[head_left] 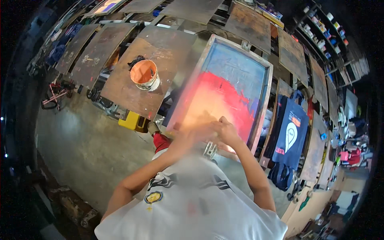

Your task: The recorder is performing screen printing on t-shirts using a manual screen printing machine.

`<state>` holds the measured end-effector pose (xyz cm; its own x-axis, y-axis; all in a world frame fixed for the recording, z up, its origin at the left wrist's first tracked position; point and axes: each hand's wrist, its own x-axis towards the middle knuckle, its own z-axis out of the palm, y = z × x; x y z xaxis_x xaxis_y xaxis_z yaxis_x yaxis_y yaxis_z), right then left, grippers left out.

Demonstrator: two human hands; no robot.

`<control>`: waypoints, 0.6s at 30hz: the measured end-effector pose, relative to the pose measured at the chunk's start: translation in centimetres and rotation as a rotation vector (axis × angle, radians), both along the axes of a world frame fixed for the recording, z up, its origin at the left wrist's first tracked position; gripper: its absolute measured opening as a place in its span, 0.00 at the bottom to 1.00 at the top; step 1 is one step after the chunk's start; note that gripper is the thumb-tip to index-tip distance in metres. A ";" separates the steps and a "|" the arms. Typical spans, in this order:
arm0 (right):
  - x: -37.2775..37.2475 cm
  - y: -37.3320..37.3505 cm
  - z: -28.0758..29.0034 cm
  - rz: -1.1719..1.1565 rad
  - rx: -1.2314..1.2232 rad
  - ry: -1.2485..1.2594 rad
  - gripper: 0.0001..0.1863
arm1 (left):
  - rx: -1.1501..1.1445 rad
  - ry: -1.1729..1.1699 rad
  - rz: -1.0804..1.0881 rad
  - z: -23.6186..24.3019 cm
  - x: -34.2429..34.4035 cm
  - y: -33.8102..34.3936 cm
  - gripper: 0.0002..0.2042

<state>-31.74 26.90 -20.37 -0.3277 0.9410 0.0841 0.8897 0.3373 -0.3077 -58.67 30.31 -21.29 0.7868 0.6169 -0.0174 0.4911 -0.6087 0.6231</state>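
A screen-printing frame lies before me, its mesh blue at the far end and smeared with red and orange ink toward me. Both my hands are close together over its near end. My right hand is closed, its fingers curled in; whatever it may hold is hidden. Beside it my left hand is smeared by motion, so its fingers cannot be made out. Just below the hands, a metal hinge clamp shows at the near edge of the frame.
Left of the frame, an ink-stained bucket stands on a brown board with a dark rag behind it. A yellow container sits below. Printed dark tote bags lie on the right. More boards and a shelf of bottles stand beyond.
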 end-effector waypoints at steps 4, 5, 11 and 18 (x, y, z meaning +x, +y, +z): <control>-0.4 -0.1 1.4 0.018 -0.010 -0.006 0.25 | 0.011 -0.061 -0.021 -0.7 0.2 0.2 0.30; -0.5 0.3 1.8 -0.001 -0.012 0.003 0.25 | 0.038 -0.041 -0.007 -0.5 0.3 0.4 0.30; -2.0 -2.8 2.4 -0.132 -0.114 0.003 0.25 | -0.103 0.014 -0.103 2.5 -0.4 1.6 0.27; -4.6 -2.7 3.5 -0.384 -0.049 0.039 0.23 | -0.023 -0.030 -0.128 1.2 0.0 4.1 0.25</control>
